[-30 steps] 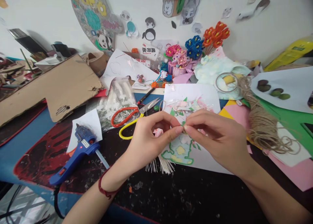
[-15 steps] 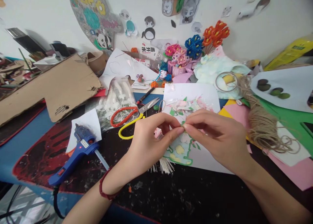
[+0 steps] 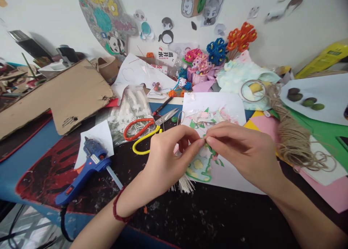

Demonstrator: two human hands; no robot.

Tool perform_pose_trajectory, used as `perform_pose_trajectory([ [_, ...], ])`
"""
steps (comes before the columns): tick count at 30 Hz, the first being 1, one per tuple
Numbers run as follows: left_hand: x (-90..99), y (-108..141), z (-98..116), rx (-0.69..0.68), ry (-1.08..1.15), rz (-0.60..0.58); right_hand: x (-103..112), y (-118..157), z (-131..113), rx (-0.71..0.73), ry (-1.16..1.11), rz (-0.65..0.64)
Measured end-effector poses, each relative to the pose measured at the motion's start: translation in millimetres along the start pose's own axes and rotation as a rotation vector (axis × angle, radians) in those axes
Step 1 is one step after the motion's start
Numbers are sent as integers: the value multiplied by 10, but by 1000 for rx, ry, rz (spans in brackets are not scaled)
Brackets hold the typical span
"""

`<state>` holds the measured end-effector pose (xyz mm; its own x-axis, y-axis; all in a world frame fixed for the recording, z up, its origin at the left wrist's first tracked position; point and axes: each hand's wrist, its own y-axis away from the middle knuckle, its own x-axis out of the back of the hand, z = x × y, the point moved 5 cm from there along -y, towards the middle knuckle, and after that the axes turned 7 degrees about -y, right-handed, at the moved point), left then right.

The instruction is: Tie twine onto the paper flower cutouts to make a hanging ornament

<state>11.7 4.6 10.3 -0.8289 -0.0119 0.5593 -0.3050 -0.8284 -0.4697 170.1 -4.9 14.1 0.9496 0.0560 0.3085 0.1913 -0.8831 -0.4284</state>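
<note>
My left hand [image 3: 174, 151], a dark red cord bracelet [image 3: 116, 207] on its wrist, pinches with thumb and forefinger. My right hand [image 3: 241, 151] pinches at the same spot, its fingertips meeting the left's. Between them shows a bit of thin brown string [image 3: 205, 140], mostly covered by the fingers. A loop of similar string [image 3: 180, 119] stands up behind the left hand. Under the hands lies a pale mint cutout [image 3: 199, 165] with yellow patches and a green edge, partly hidden. A white tassel [image 3: 185, 184] sticks out below it.
Red-and-yellow-handled scissors [image 3: 149, 129] lie left of my hands, beyond a blue glue gun [image 3: 91, 169] on paper. Paper scraps [image 3: 203, 118] cover a white sheet [image 3: 233, 103]. A twine bundle [image 3: 293, 136] lies right. Flowers [image 3: 199, 62] and cardboard [image 3: 73, 93] stand behind.
Both hands hold nearly the same pinch. The fingertips have shifted slightly, and more brown string shows between them. The whole view has moved a little.
</note>
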Motion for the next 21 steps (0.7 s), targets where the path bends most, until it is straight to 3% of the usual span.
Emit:
perform_pose_trajectory([
  [12, 17, 83, 55, -234, -266, 169, -3, 10, 39, -17, -46, 55],
  [21, -6, 38, 57, -171, -154, 59, 11, 16, 75, -140, -125, 52],
])
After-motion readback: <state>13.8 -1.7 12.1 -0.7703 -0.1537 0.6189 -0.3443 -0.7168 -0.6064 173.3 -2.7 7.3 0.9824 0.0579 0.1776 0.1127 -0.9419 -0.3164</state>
